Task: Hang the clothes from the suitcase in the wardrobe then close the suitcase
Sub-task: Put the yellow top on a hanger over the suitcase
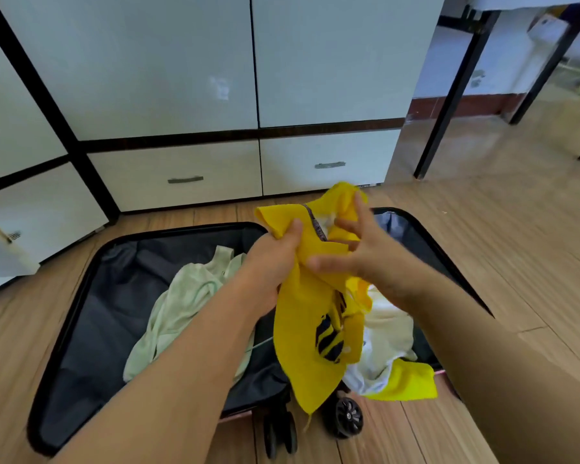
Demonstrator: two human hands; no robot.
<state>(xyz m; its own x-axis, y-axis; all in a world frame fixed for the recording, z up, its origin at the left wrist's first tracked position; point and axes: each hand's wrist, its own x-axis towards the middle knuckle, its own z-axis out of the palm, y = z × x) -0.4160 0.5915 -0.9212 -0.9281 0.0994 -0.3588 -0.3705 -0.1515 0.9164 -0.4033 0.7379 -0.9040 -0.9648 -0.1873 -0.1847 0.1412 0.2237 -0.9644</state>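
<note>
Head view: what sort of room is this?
Probably a bedroom or dorm room: a white wardrobe with drawers, wood-look floor, and an open suitcase of clothes lying before it.

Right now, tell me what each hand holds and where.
The left hand grips the yellow cloth garment near its collar edge. The right hand, fingers spread, touches the garment without gripping.

no writing can be read anywhere. the woven neck tape [316, 226] of the yellow garment [310, 333], between the two grips, carries a pattern too blurred to make out. a pale sticker [220, 88] on the wardrobe door [141, 61], beyond the grips, is likewise illegible.
</note>
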